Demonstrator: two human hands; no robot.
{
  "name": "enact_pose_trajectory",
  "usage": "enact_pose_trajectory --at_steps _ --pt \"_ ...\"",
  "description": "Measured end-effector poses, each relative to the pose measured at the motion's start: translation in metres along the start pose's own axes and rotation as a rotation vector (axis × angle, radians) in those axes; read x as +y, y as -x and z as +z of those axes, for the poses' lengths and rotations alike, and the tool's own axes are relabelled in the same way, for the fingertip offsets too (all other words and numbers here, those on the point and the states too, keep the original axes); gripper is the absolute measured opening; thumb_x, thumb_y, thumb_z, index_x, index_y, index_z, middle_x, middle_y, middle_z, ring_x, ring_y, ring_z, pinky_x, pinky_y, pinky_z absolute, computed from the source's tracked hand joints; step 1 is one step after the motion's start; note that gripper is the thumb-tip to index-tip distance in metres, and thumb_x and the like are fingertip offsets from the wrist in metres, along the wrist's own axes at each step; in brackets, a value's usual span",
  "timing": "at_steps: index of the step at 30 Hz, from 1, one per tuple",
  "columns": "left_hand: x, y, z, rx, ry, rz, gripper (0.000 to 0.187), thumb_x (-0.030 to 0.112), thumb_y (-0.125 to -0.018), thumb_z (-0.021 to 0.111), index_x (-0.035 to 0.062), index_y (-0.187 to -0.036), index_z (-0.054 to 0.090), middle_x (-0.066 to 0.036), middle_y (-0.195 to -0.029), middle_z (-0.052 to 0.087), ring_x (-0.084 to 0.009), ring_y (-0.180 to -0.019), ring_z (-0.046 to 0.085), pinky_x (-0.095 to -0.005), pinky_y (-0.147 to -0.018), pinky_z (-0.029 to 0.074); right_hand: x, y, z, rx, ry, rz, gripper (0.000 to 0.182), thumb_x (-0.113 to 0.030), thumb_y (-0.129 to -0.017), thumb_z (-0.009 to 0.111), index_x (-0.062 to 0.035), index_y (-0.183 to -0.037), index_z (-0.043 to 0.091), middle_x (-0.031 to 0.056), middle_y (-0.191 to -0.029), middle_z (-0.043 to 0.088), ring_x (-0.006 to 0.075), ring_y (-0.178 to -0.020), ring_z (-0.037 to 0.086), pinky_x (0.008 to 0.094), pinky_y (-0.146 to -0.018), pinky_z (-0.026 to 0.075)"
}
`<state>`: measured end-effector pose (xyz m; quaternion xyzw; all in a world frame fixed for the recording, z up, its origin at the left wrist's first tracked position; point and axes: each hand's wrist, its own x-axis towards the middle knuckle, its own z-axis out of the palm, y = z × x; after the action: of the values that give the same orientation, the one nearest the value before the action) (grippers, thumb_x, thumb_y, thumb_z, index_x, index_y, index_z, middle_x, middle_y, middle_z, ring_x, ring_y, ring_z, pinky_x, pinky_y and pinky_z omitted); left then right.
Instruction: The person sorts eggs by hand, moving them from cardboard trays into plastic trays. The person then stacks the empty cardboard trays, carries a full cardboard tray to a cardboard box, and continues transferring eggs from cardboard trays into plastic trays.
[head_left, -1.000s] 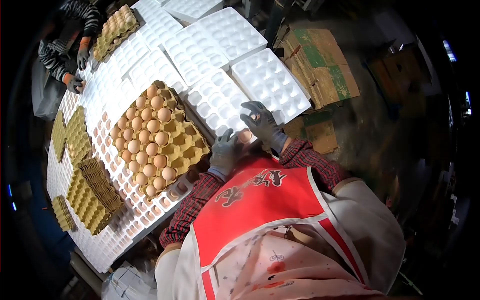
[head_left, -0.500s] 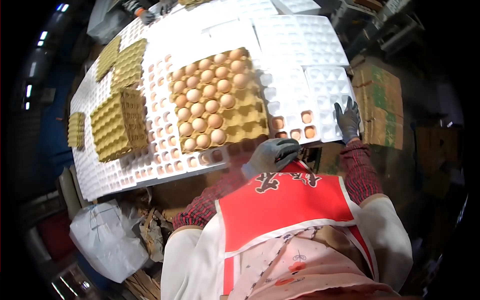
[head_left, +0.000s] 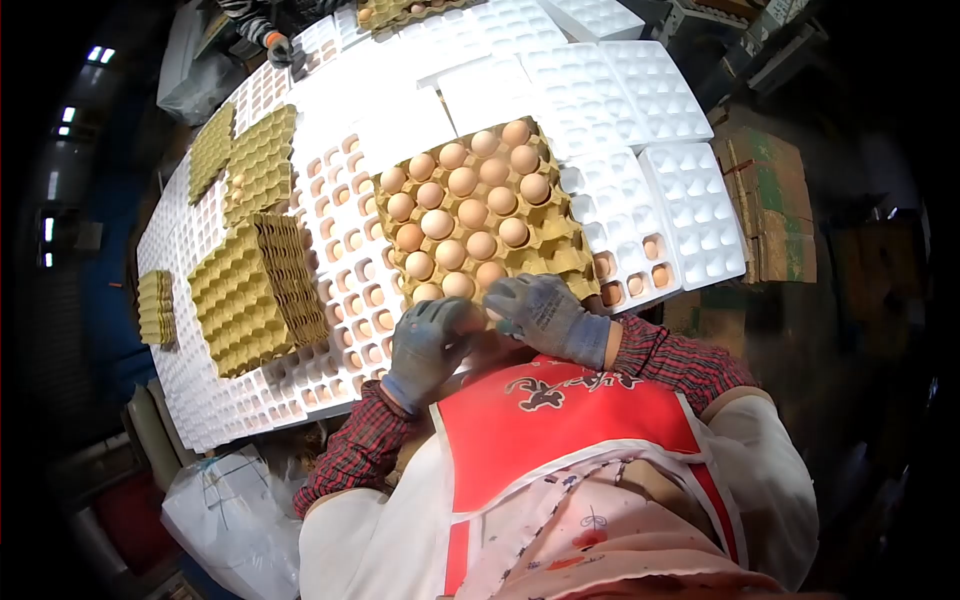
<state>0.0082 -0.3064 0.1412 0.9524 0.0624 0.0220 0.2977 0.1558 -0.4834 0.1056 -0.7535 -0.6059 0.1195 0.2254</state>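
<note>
Brown eggs [head_left: 472, 213] fill much of a yellow pulp egg tray [head_left: 560, 240] in front of me; its right-hand cups hold none. My left hand [head_left: 430, 342], in a grey-blue glove, is at the tray's near edge with fingers curled inward; what they hold is hidden. Beside it, my right hand [head_left: 548, 314], gloved too, bends its fingers over a pale brown egg, mostly covered, at the same edge. A white molded tray [head_left: 625, 215] right of the pulp tray has several eggs in its near cups.
White trays with eggs [head_left: 345, 225] extend leftward. Stacked pulp trays [head_left: 255, 295] stand on them. Another white tray [head_left: 695, 215] lies at the right edge, with cardboard boxes [head_left: 770, 200] beyond. A co-worker's gloved hand [head_left: 280, 48] is at the far left. A white plastic bag [head_left: 235, 520] sits below the table.
My right hand has left the white tray at the right and come to the pulp tray's near edge. My left hand has shifted left, next to it. The view has shifted slightly.
</note>
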Motion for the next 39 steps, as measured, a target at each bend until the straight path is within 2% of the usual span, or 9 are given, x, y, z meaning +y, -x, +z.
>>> enact_pose_trajectory --at_steps 3,5,11,17,19,22,24,34,39 --pt "-0.025 0.001 -0.009 0.165 0.839 -0.254 0.036 0.007 -0.083 0.072 -0.0010 -0.117 0.064 -0.019 -0.121 0.062 -0.0275 -0.114 0.062 -0.0367 -0.095 0.050 0.008 0.005 -0.015 0.130 -0.501 0.070 0.037 -0.019 -0.077 0.080 -0.0079 -0.110 0.066 0.0116 -0.113 0.063 0.0284 -0.103 0.065 0.0382 -0.084 0.056" --pt "-0.041 -0.018 -0.025 0.136 0.588 -0.066 0.027 0.006 -0.085 0.070 -0.0004 -0.111 0.067 -0.018 -0.115 0.063 -0.0279 -0.111 0.063 -0.0356 -0.093 0.051 0.013 0.003 -0.023 0.314 -1.038 0.305 0.034 -0.009 -0.075 0.078 -0.0077 -0.106 0.066 0.0142 -0.107 0.064 0.0277 -0.103 0.065 0.0373 -0.088 0.055" --pt "-0.018 -0.044 -0.001 -0.069 -0.410 0.096 0.044 0.028 -0.072 0.081 0.0123 -0.111 0.067 -0.007 -0.099 0.067 -0.0298 -0.090 0.066 -0.0409 -0.075 0.054 -0.007 -0.033 -0.009 0.084 0.177 0.171 0.032 -0.016 -0.078 0.075 -0.0090 -0.108 0.064 0.0099 -0.103 0.064 0.0291 -0.097 0.066 0.0383 -0.085 0.054" --pt "-0.050 -0.056 -0.042 0.008 0.724 -0.101 0.061 0.016 -0.085 0.076 0.0058 -0.142 0.056 -0.011 -0.120 0.070 -0.0199 -0.096 0.070 -0.0333 -0.080 0.056 0.028 -0.006 -0.065 0.374 -1.155 0.521 0.045 -0.015 -0.078 0.082 -0.0101 -0.120 0.067 0.0181 -0.131 0.063 0.0336 -0.115 0.065 0.0382 -0.098 0.052" --pt "-0.053 -0.067 -0.058 -0.240 1.121 -0.350 0.049 0.009 -0.088 0.072 -0.0006 -0.134 0.061 -0.010 -0.125 0.064 -0.0181 -0.113 0.063 -0.0317 -0.093 0.052 0.059 -0.011 -0.057 0.403 -0.791 0.240 0.048 -0.015 -0.076 0.083 -0.0101 -0.122 0.067 0.0195 -0.137 0.058 0.0329 -0.117 0.063 0.0381 -0.099 0.052" --pt "-0.031 -0.097 -0.037 -0.123 0.364 0.200 0.035 0.014 -0.086 0.074 0.0095 -0.120 0.071 -0.013 -0.132 0.063 -0.0307 -0.125 0.059 -0.0389 -0.096 0.052 0.030 -0.044 -0.050 0.157 0.233 0.339 0.031 -0.017 -0.080 0.073 -0.0119 -0.111 0.069 0.0141 -0.136 0.054 0.0317 -0.115 0.059 0.0449 -0.091 0.055" --pt "-0.004 -0.097 -0.017 -0.067 -0.194 0.125 0.031 0.016 -0.081 0.077 0.0166 -0.112 0.073 -0.011 -0.130 0.061 -0.0345 -0.120 0.058 -0.0414 -0.091 0.054 0.027 -0.060 -0.029 -0.109 0.739 0.246 0.025 -0.023 -0.087 0.062 -0.0132 -0.106 0.074 0.0135 -0.130 0.057 0.0381 -0.115 0.055 0.0495 -0.085 0.052" --pt "0.042 -0.100 -0.008 0.061 -0.057 -0.156 0.034 0.016 -0.076 0.082 0.0082 -0.108 0.073 -0.010 -0.118 0.065 -0.0316 -0.107 0.064 -0.0371 -0.087 0.053 0.089 0.101 -0.051 0.696 -0.620 0.542 0.046 -0.017 -0.073 0.088 -0.0057 -0.113 0.067 0.0139 -0.123 0.061 0.0289 -0.116 0.062 0.0385 -0.095 0.052" --pt "0.136 -0.141 0.074 -0.054 0.356 0.104 0.045 0.018 -0.076 0.085 -0.0001 -0.114 0.071 -0.017 -0.123 0.065 -0.0284 -0.110 0.067 -0.0357 -0.094 0.052 0.209 0.265 -0.044 0.467 -0.068 0.946 0.042 -0.027 -0.076 0.083 -0.0118 -0.111 0.067 0.0143 -0.130 0.059 0.0337 -0.115 0.061 0.0450 -0.096 0.051"
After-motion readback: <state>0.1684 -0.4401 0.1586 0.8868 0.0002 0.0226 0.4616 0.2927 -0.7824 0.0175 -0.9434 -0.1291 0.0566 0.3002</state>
